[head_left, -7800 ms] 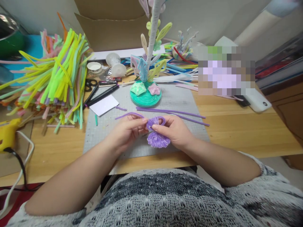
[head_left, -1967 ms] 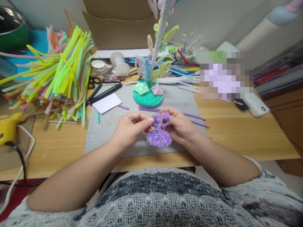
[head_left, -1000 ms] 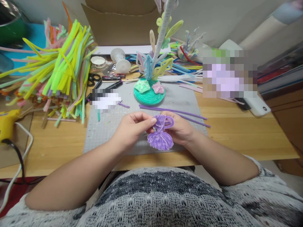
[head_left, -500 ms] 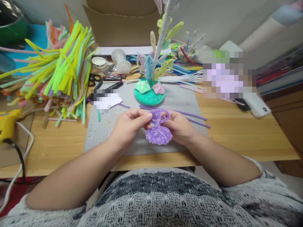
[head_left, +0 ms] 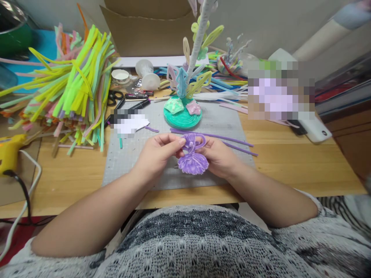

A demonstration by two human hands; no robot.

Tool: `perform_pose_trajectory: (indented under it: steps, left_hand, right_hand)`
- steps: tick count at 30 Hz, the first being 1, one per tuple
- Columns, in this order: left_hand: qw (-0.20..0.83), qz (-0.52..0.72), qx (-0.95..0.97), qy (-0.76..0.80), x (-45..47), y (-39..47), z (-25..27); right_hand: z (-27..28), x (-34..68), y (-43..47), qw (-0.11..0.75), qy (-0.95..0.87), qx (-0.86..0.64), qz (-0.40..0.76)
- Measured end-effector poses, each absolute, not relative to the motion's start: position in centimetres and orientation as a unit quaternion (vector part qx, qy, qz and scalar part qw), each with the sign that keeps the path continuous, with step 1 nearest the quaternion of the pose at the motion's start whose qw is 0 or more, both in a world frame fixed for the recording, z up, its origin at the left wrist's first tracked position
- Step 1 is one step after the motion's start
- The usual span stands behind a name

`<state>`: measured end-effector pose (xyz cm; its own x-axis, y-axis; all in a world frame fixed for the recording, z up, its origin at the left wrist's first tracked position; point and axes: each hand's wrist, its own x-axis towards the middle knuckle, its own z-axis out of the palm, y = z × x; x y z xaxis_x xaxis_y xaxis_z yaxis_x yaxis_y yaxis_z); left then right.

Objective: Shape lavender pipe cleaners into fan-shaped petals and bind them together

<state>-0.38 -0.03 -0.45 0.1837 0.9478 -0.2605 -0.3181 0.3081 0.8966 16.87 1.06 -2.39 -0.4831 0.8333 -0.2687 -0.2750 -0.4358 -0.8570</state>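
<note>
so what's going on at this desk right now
A person's left-hand grip pinches the top of a purple fuzzy piece; the right-hand grip is at its loop, partly hidden. It's held over a gray mat, where a green round base stands farther back.

The piece is purple, the mat gridded grey.

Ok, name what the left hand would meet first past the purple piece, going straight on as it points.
Past the purple piece, the left hand would likely meet the right hand, though depth is unclear.
</note>
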Motion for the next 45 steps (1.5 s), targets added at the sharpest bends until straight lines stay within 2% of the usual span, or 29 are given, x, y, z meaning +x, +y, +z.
perform_pose_trajectory:
  steps: [5,7,9,12,15,19,25,32,36,45]
  left_hand:
    - [0.678,0.45,0.372,0.447,-0.3,0.0,-0.4]
    - [0.66,0.455,0.377,0.464,-0.2,0.0,-0.2]
    - [0.629,0.462,0.387,0.491,-0.2,-0.1,0.0]
    - [0.585,0.466,0.407,0.524,0.1,-0.4,0.3]
    - [0.573,0.471,0.425,0.518,0.4,-0.7,0.2]
    - [0.583,0.466,0.429,0.509,0.8,-0.9,-0.4]
    - [0.534,0.485,0.457,0.521,0.6,-0.8,-0.7]
    - [0.557,0.464,0.421,0.546,0.3,-0.3,-0.3]
    - [0.56,0.466,0.404,0.554,0.3,-0.1,-0.3]
    - [0.565,0.487,0.408,0.527,0.0,0.1,-0.5]
  right_hand:
    - [-2.2,17.0,1.0,0.332,-0.413,-0.357,0.769]
    - [-2.1,17.3,1.2,0.347,-0.431,-0.381,0.741]
    - [-1.9,17.6,1.2,0.416,-0.476,-0.42,0.651]
    - [-1.6,17.9,0.8,0.499,-0.629,-0.429,0.413]
    - [-1.4,17.8,0.3,0.468,-0.763,-0.384,0.226]
    - [-1.5,17.6,-0.1,0.443,-0.809,-0.364,0.127]
    - [-1.2,17.5,-0.8,0.438,-0.851,-0.279,0.079]
    - [-0.9,17.5,-1.1,0.422,-0.881,-0.202,0.066]
    - [-0.7,17.6,-1.3,0.429,-0.884,-0.166,0.088]
    - [-1.1,18.2,-0.9,0.506,-0.831,-0.16,0.17]
